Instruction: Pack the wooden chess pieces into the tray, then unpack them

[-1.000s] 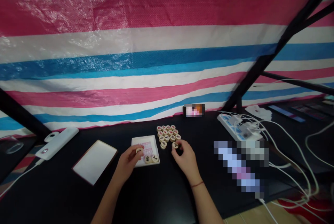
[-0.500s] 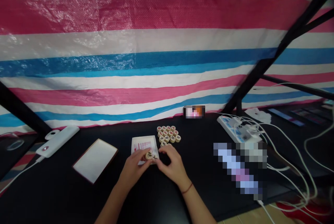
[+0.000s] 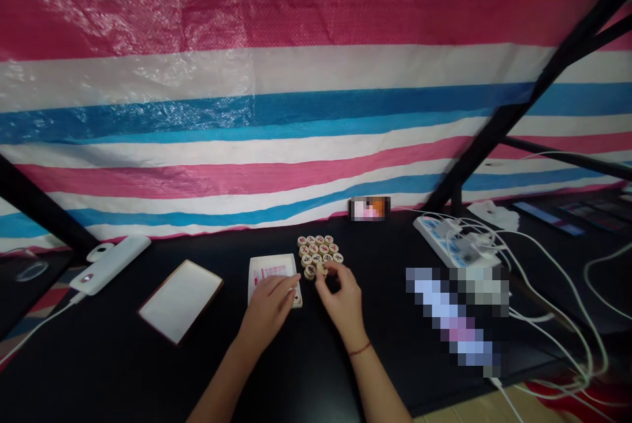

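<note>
Round wooden Chinese chess pieces point(image 3: 324, 248) with red and black characters stand in rows on the black table. My right hand point(image 3: 343, 295) pinches one Chinese chess piece point(image 3: 321, 269) between thumb and fingers at the near row, beside another piece point(image 3: 310, 272). A shallow white box point(image 3: 254, 265) with a red-printed paper point(image 3: 269, 271) inside lies just left of the rows. Over the box's near right part reaches my left hand point(image 3: 269, 308), its fingers stretched out to the right; a piece point(image 3: 296, 297) shows partly beneath them.
A box lid point(image 3: 180, 301), pale inside, lies on the left, with a white power strip point(image 3: 111, 266) behind it. Another power strip point(image 3: 439, 239) with tangled white cables sits on the right near a blurred-out device point(image 3: 451, 318). A small blurred-out device point(image 3: 369, 208) stands by the striped sheet point(image 3: 296, 74).
My right hand has moved from the box to the rows with a Chinese chess piece. My left fingers, earlier around a piece above the box, are now stretched over it.
</note>
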`<state>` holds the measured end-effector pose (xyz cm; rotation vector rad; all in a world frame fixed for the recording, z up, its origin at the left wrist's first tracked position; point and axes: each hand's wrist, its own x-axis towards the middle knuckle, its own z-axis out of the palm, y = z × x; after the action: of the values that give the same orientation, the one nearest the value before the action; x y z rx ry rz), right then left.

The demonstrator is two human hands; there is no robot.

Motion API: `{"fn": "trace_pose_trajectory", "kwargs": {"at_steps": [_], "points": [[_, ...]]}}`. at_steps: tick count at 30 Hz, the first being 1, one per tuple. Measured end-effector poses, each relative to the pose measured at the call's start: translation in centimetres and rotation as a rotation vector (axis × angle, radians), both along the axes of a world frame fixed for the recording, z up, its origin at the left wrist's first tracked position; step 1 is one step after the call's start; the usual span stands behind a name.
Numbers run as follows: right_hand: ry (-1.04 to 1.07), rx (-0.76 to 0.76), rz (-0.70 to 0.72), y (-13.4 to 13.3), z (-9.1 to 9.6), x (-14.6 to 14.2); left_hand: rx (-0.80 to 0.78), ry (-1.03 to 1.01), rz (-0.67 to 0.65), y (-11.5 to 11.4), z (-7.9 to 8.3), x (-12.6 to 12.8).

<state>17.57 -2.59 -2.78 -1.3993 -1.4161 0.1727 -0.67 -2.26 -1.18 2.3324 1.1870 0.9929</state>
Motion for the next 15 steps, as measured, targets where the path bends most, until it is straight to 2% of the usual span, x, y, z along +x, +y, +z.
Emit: {"fn": "trace_pose_trajectory", "kwargs": {"at_steps": [2, 7, 11, 15], "points": [[-0.057, -0.05, -0.073, 0.5, -0.8, 1.2, 0.003, 0.031, 0.023, 0.7, 0.8, 0.6], [-0.186, -0.127, 0.017, 0.7, -1.8, 1.8, -0.078, 0.285, -0.006, 3.1, 2.2, 2.5], [-0.234, -0.155, 0.024, 0.5, -1.9, 1.4, -0.132, 0.508, -0.025, 4.2, 2.7, 4.1], [-0.256, -0.167, -0.011, 0.5, -2.1, 1.4, -0.124, 0.634, -0.009, 4.6, 2.7, 5.1]]}}
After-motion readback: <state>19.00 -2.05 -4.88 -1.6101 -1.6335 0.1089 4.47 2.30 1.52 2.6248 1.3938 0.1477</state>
